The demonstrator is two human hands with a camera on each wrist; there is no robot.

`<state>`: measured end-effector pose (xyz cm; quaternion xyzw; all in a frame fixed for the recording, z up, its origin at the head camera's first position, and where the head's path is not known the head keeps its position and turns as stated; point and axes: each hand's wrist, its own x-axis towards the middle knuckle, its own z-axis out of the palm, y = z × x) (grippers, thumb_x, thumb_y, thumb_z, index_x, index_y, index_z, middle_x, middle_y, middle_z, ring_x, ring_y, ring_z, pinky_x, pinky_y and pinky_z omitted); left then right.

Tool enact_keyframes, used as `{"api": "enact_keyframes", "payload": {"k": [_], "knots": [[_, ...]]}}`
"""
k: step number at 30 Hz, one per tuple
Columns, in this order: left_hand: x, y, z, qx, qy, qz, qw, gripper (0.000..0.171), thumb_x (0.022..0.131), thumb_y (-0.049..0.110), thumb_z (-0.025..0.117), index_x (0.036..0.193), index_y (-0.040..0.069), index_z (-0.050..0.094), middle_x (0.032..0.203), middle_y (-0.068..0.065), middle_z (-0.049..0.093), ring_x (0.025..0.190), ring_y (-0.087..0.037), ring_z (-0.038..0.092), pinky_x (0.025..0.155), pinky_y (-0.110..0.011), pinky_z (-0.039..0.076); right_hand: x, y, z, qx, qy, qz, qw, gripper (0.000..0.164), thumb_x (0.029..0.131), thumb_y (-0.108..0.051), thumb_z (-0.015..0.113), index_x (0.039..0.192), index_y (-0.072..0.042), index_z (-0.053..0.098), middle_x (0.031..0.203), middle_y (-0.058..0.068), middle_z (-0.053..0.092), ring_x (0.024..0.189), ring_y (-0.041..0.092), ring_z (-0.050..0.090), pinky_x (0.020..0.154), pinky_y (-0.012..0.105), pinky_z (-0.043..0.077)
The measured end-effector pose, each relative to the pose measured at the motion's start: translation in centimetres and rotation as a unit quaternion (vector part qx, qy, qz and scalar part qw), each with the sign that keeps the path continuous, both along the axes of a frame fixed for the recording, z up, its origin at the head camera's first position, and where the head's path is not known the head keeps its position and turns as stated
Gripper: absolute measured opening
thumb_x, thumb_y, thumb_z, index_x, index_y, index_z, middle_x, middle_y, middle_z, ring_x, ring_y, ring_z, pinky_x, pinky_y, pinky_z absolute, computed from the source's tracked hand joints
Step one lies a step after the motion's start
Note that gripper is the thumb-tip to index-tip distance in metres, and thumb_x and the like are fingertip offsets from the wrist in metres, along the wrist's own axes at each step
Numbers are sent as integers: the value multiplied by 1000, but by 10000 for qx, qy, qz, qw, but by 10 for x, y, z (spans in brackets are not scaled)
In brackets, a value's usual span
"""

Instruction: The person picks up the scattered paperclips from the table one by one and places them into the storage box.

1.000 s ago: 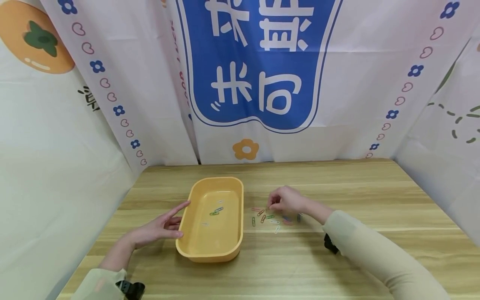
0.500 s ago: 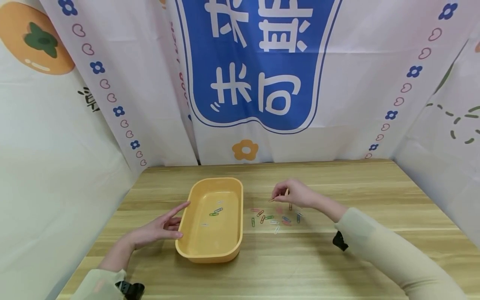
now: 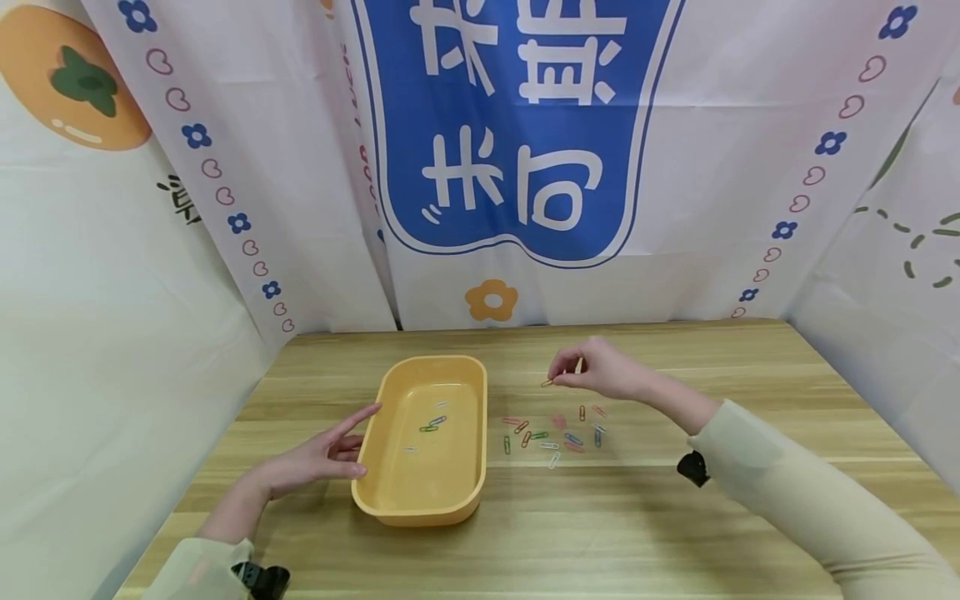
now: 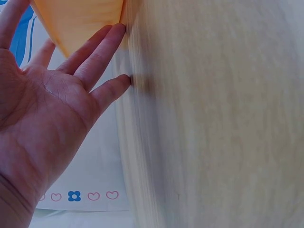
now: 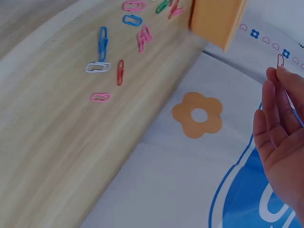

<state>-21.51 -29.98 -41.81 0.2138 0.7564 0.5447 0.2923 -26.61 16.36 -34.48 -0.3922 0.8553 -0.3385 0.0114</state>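
My right hand [image 3: 600, 368] pinches a paper clip [image 5: 280, 60] between thumb and forefinger, raised above the table behind the loose clips. The held clip looks reddish in the right wrist view. Several coloured paper clips [image 3: 573, 438] lie scattered on the wood to the right of a yellow plastic tray [image 3: 420, 492]. Inside the tray are a green clip [image 3: 428, 429], a blue clip [image 3: 438, 420] and pale ones. Spread along the tray's left side, my left hand [image 3: 318, 457] touches the rim with its fingertips; its fingers are extended in the left wrist view.
The wooden table [image 3: 675, 517] ends at a printed white cloth [image 3: 705, 208] hung behind it, with more cloth at both sides. A pink clip [image 5: 99, 97] and a white clip [image 5: 98, 67] lie at the edge of the scatter.
My right hand has lifted a paper clip from the scattered clips and moved up, back and slightly right. The left hand and the tray have stayed in place.
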Motion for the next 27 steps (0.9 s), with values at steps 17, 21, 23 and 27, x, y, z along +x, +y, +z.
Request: {"api": "enact_keyframes", "payload": {"k": [17,21,23,27], "knots": [[0,0,1,18,-23,0,10000,88,96,8,61,157,19,-1,146,-38,27,129,-42,42,99,-41,46,1,-26,25,78,247,208,9994,6,91,-9,69,90,-10,74,83,-7,69,74,8,59,64,30,52],[0,0,2,34,-29,-5,10000,88,96,8,61,157,19,-1,146,-38,27,129,-43,42,99,-41,45,-5,-39,28,117,240,323,9991,6,91,-10,68,91,-9,74,82,-9,68,75,8,60,65,29,53],[0,0,1,44,-45,-11,10000,89,96,9,61,157,19,-1,147,-38,27,129,-43,41,99,-41,45,-9,-47,27,132,253,360,9989,6,91,-10,68,91,-9,74,81,-9,68,74,8,60,66,29,53],[0,0,1,77,-78,-20,9999,89,96,9,61,157,20,-1,147,-38,27,129,-42,42,99,-40,46,-16,-64,22,134,238,379,9989,5,91,-10,69,89,-11,74,81,-9,68,74,7,60,67,29,53]]}}
